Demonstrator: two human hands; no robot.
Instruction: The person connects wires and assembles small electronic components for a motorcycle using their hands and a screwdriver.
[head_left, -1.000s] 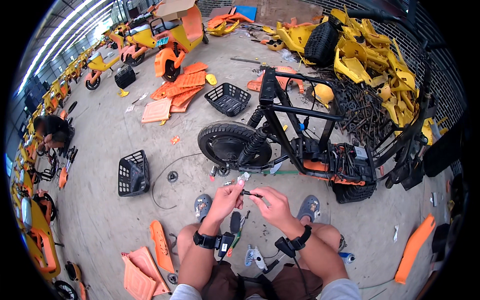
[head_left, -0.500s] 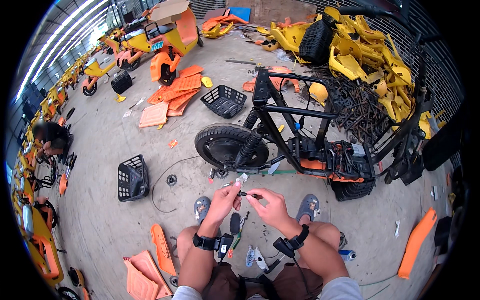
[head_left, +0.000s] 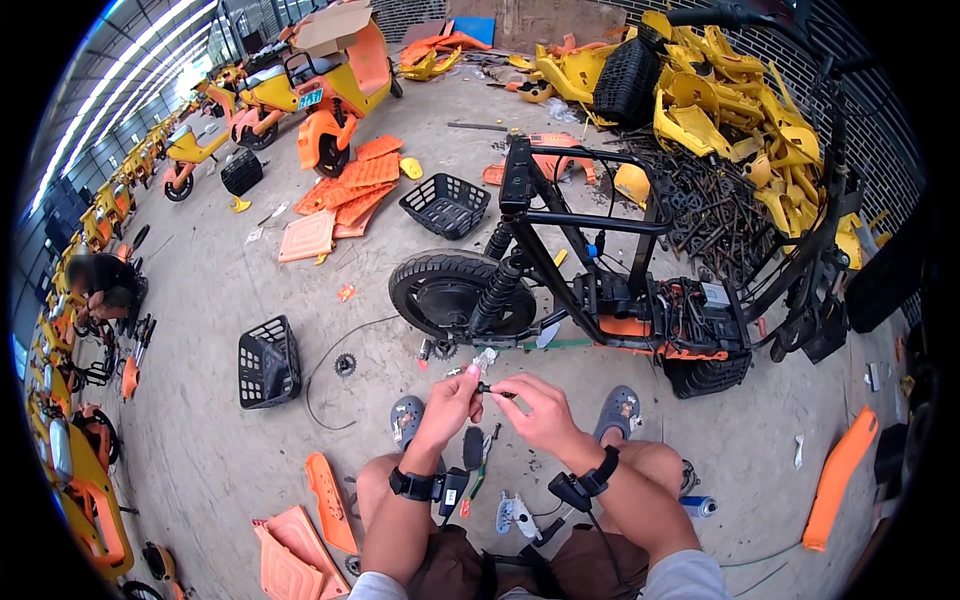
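Between my knees, a small dark rod-shaped part (head_left: 490, 389), perhaps a bolt, is pinched by both hands. My left hand (head_left: 452, 408) is closed on one end with the thumb up. My right hand (head_left: 541, 410) grips the other end with fingertips; its exact kind is too small to make out. Just beyond my hands, a stripped black scooter frame (head_left: 590, 217) stands with its rear wheel (head_left: 448, 290) at the left. On the floor below my hands lie a dark oval piece (head_left: 473, 448) and a thin tool with a green part (head_left: 484, 465).
Black baskets (head_left: 268, 362) (head_left: 445, 206) sit left and ahead. Orange panels (head_left: 300, 552) lie near my left leg; another orange strip (head_left: 840, 478) lies far right. A blue can (head_left: 701, 506) is beside my right knee. Yellow panels (head_left: 700, 110) are piled behind. A person (head_left: 105, 285) crouches far left.
My view has shifted slightly. Both hands stay together on the small dark part, with the right fingers slightly changed in position.
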